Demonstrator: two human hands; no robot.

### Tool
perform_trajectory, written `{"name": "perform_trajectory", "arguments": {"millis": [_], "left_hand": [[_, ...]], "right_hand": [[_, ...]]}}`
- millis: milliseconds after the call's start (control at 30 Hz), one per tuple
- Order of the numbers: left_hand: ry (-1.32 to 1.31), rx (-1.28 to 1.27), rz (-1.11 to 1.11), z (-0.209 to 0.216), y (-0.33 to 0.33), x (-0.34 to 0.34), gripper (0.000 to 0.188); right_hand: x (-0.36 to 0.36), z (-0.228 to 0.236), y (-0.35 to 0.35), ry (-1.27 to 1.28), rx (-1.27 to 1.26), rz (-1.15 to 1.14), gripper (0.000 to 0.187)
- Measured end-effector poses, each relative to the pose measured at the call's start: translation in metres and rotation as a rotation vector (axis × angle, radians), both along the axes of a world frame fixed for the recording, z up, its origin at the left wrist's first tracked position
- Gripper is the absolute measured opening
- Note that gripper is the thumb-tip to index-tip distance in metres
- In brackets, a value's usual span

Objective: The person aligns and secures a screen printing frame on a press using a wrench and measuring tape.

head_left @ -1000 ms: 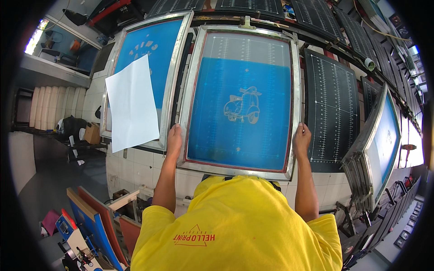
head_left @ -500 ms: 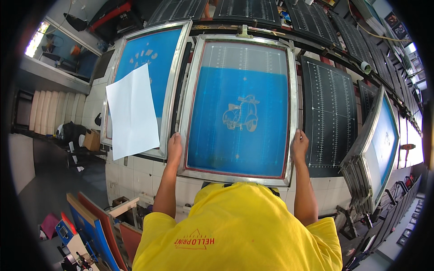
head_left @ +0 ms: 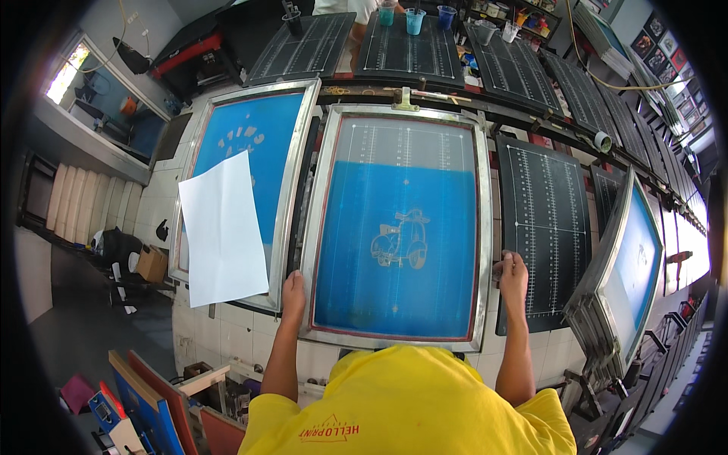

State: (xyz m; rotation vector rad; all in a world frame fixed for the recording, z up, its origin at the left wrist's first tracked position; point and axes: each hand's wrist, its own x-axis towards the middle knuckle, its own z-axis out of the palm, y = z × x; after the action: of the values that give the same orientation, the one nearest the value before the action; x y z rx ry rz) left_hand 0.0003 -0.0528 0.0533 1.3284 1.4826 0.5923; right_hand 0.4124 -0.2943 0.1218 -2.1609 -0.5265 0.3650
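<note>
Head view is showing the blue printing screen (head_left: 398, 231) with a scooter outline, lying flat in its metal frame in front of the person. The left hand (head_left: 293, 291) is gripping the frame's left edge and the right hand (head_left: 513, 271) its right edge, both closed on it. I judge the screen is being positioned; the next move needs both sides kept level. A white paper sheet (head_left: 221, 229) is lying on the neighbouring screen (head_left: 254, 144).
</note>
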Motion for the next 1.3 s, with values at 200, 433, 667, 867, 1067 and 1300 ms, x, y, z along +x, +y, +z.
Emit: {"name": "perform_trajectory", "arguments": {"millis": [200, 433, 667, 867, 1067, 1300], "left_hand": [[-0.125, -0.011, 0.100, -0.025, 0.000, -0.007, 0.044], [-0.077, -0.027, 0.061, -0.003, -0.001, 0.002, 0.037], [-0.069, 0.047, 0.063, -0.017, -0.001, -0.003, 0.040], [-0.004, 0.024, 0.019, -0.001, -0.001, 0.002, 0.041], [0.019, 0.059, 0.039, -0.001, -0.001, 0.004, 0.039], [-0.006, 0.022, 0.044, -0.010, 0.001, -0.001, 0.041]], "right_hand": [[-0.069, 0.058, 0.011, 1.219, 0.295, -0.001, 0.031], [-0.130, 0.053, -0.021, 1.139, 0.113, 0.247, 0.028], [-0.074, 0.036, -0.009, 0.664, -0.010, 0.215, 0.024], [-0.002, -0.017, -0.008, 0.046, 0.042, 0.012, 0.023], [0.015, -0.043, -0.016, 0.062, -0.045, 0.003, 0.024], [0.006, -0.066, -0.015, 0.008, 0.024, 0.001, 0.024]]}}
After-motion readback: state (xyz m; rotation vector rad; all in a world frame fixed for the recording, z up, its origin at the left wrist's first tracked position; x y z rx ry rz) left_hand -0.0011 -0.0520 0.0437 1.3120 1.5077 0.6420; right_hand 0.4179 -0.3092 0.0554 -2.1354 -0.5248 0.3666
